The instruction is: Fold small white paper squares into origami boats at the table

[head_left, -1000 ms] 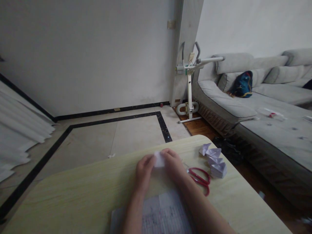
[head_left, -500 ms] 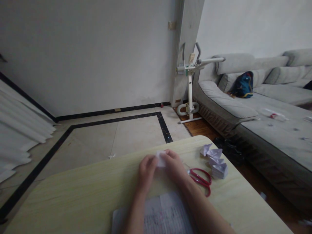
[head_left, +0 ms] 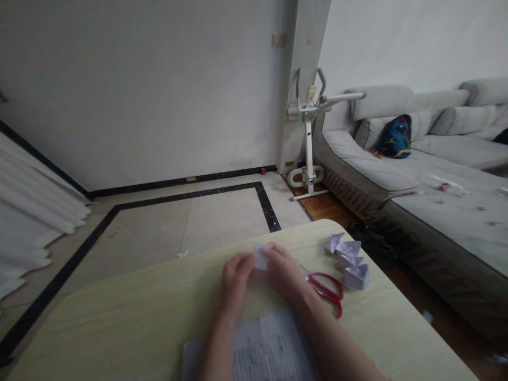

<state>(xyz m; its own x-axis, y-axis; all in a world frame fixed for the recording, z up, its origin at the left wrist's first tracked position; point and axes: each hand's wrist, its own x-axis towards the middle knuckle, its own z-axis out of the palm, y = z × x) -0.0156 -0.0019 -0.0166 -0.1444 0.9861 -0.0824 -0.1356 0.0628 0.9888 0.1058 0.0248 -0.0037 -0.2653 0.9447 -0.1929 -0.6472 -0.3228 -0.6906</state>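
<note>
Near the far edge of the table, a small white piece of paper (head_left: pixel 260 257) is held up between my two hands. My left hand (head_left: pixel 237 274) has its thumb and fingers closed at the paper's left edge. On the other side, my right hand (head_left: pixel 281 264) grips the paper with thumb and fingers. Red-handled scissors (head_left: pixel 328 290) lie to the right of my right forearm. Beyond them stand several folded white paper pieces (head_left: pixel 350 259) in a row. Under my forearms rests a stack of printed or written paper sheets (head_left: pixel 270 346).
The pale wooden table (head_left: pixel 138 317) has a rounded far right corner. A grey sofa (head_left: pixel 448 206) with a blue backpack (head_left: pixel 397 137) stands to the right. An exercise machine (head_left: pixel 309 137) is by the wall. A white curtain (head_left: pixel 32 222) hangs at left.
My left hand has shifted slightly left and down, and its fingertips overlap the paper less. My right hand keeps its hold. The view has moved very slightly.
</note>
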